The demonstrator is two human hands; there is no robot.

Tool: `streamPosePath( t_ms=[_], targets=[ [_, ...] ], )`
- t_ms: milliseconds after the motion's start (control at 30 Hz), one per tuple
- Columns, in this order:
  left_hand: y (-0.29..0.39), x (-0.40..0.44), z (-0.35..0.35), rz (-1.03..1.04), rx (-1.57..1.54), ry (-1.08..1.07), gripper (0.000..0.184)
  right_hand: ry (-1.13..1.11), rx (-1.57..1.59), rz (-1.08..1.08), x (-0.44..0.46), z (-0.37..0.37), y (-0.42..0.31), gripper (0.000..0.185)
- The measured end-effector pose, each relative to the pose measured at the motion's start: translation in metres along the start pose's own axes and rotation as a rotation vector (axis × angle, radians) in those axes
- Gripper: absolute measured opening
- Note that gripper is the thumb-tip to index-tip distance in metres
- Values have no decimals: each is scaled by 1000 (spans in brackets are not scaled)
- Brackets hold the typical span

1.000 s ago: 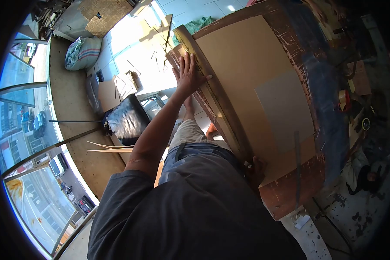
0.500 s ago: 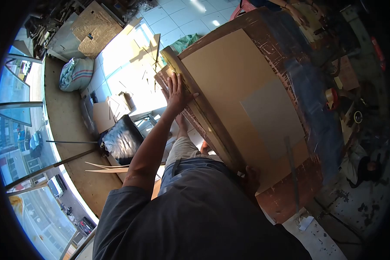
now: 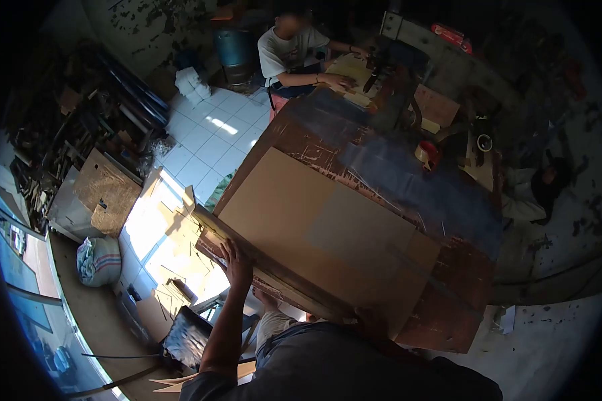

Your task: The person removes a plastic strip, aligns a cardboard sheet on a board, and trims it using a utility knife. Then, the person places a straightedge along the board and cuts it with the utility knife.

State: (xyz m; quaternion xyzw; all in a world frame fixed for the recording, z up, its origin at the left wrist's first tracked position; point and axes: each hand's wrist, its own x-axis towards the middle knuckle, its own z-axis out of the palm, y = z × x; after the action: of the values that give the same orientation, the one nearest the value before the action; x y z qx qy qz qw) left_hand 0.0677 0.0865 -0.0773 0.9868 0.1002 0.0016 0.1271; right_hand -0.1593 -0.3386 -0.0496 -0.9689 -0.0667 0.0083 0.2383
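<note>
A large brown flat sheet [image 3: 267,200] lies on the worn red-brown table [image 3: 441,314]. Along its near edge runs a long narrow wooden-looking bar [image 3: 281,279]. My left hand [image 3: 237,264] rests on the bar toward its far left end, its fingers stretched out and slightly apart. Close to my body, my right hand [image 3: 371,321] is at the near right end of the bar and sheet. It sits in deep shadow, so its fingers cannot be made out.
Across the table a co-worker [image 3: 291,57] sits with hands on a pale piece [image 3: 351,73]. Dark plastic film [image 3: 415,180] and a tape roll [image 3: 427,155] lie on the far side. On the left are a stuffed sack [image 3: 99,260], scrap boards [image 3: 104,187] and a tiled floor [image 3: 204,144].
My view has swung up and to the right, bringing the co-worker into full view. My hands remain at the two ends of the bar.
</note>
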Motion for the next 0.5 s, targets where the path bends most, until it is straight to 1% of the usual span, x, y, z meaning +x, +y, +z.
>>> streamPosePath(
  t_ms=[33,67,133,167,233,333,467,500],
  targets=[
    [26,-12,-30,-41,-266,-62,105,-43,43,59,-2,1,-2,50],
    [35,-20,-34,-14,-126,-136,118,-87,88,117,-4,3,-2,49],
    [46,-38,-34,57,-161,-215,135,-80,57,112,-6,7,1,49],
    [51,-47,-32,67,-156,-211,135,-95,24,97,-7,8,2,50],
    [58,-59,-31,84,-178,-273,145,-86,11,98,-4,4,-2,50],
    [60,-60,-31,63,-228,-280,147,-88,18,107,-4,-1,-8,51],
    [60,-60,-26,54,-217,-276,147,-96,15,109,-4,4,-4,52],
    [60,-61,-27,70,-236,-231,147,-89,15,109,-3,4,-3,52]
  ],
)
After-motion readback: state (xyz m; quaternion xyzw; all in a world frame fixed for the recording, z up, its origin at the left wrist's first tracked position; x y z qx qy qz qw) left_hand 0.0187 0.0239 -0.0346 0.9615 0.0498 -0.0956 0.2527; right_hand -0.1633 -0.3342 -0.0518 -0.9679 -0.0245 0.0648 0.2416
